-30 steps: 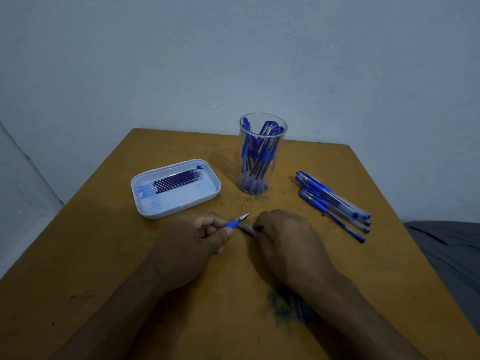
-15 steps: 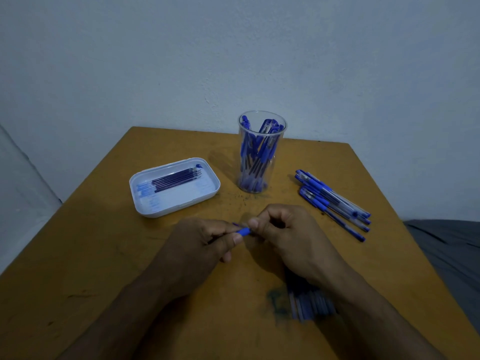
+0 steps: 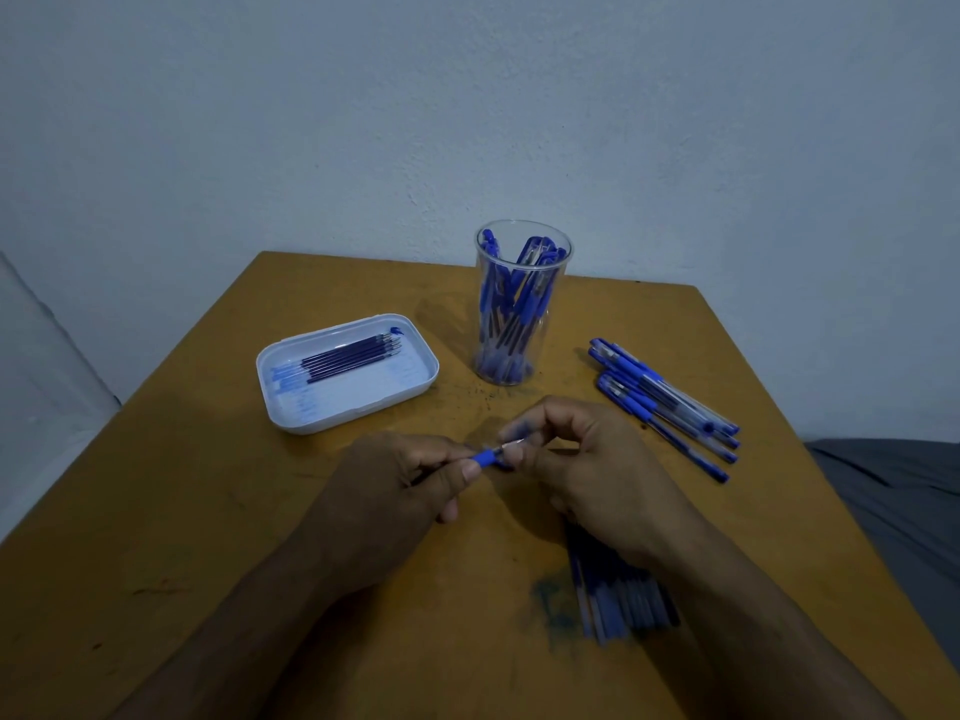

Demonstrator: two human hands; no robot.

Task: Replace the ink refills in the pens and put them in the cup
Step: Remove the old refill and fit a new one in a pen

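Where your two hands meet, on the near side of the cup (image 3: 521, 309), you hold one pen (image 3: 487, 456) just above the table (image 3: 208, 511). Your left hand (image 3: 387, 491) has its fingers curled round the barrel, thumb laid by the blue grip; only that grip and the metal tip show. Your right hand (image 3: 587, 467) pinches at the tip end with thumb and forefinger, the other fingers curled (whether it holds the tip itself or a small part there, you cannot tell).

Item: cup, clear, upright, well filled with blue pens standing on end.

Item: white tray (image 3: 347, 374), left of the cup and near it, with a row of dark refills (image 3: 353, 358) lying side by side in it.

Item: loose pens (image 3: 662, 405), capped, blue and clear, in a slanting bunch on the table right of the cup.

Item: a further bundle of blue sticks (image 3: 621, 600), nearer you than the cup, partly hidden under your right wrist and blurred, beside a dark ink smear (image 3: 550, 597) on the wood.
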